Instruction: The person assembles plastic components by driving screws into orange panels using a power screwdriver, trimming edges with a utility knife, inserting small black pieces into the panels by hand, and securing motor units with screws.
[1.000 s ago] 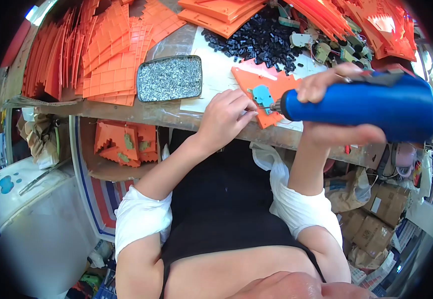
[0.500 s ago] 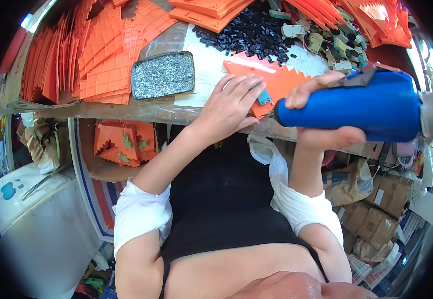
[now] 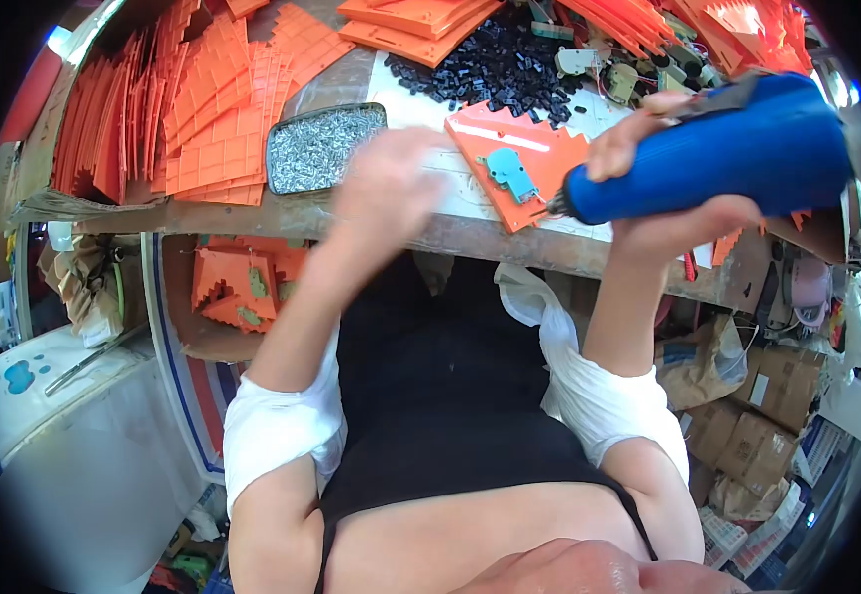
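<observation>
Head view: the person's R hand [image 3: 673,233] grips a blue power driver [image 3: 717,158], fingers wrapped round the barrel from above, thumb along the underside. Driver lies approx. level, its bit pointing L, away from the R fingers. Bit tip is at the lower R edge of an orange toothed panel [image 3: 554,158], nr the end of a turquoise module [image 3: 511,176]; can't tell if the tip touches or sits just above.

That panel lies flat on the workbench [image 3: 559,243], between the two hands, just L of the R fingers, w/ the module on its face.

L hand [image 3: 391,188] is motion-blurred, up over the bench nr the R end of a dark-rimmed tray [image 3: 297,188] full of small metal screws [image 3: 313,148]. Its fingers look bent, but can't tell if they're closed or hold anything. White paper [image 3: 462,201] lies between L fingers and panel.

Beyond the fingers, toward the back of the bench: a pile of small black parts [image 3: 490,69], plus more orange panels at the far side. L of the L fingers, past the tray: stacked orange panels [image 3: 207,129]. Below the L fingers, under bench level: a carton [image 3: 217,344] w/ orange pieces inside.
</observation>
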The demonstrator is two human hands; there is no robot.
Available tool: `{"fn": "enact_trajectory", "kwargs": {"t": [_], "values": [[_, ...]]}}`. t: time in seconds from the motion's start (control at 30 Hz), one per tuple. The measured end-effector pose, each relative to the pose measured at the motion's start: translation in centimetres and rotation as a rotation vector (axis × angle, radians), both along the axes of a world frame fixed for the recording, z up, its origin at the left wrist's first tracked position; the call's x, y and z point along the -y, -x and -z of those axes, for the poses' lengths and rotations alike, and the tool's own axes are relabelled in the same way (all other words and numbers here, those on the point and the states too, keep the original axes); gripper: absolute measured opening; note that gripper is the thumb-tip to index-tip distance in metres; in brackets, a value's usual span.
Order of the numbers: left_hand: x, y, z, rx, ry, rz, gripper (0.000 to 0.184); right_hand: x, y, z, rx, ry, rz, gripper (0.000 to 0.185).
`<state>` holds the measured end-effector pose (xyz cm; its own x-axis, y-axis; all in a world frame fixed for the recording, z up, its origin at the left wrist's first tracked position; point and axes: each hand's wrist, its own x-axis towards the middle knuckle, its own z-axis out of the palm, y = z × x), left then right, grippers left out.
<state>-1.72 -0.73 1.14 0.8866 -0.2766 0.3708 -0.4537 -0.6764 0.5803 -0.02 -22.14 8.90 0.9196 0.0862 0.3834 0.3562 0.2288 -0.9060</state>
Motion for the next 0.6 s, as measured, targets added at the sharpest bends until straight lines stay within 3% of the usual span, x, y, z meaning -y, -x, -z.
{"fn": "enact_trajectory", "kwargs": {"t": [0.07, 0.13, 0.4, 0.6], "values": [[-4.1, -0.9, -1.5, 0.044, -0.239, -0.183, 0.031, 0.2, 0.1, -1.1, 0.067, 0.015, 0.159, 0.101], [-7.1, -1.8, -0.6, -0.039, -0.376, -0.157, 0.023, 0.0, -0.5, -1.4, 0.077, -0.002, 0.164, 0.103], [-7.5, -2.3, 0.9, 0.016, -0.091, -0.179, 0.010, -1.5, -1.0, -0.8, 0.016, 0.036, 0.154, 0.100], [-6.6, -2.7, 1.6, 0.052, -0.167, -0.346, 0.007, -1.9, -1.5, -0.8, -0.006, 0.010, 0.118, 0.101]]}}
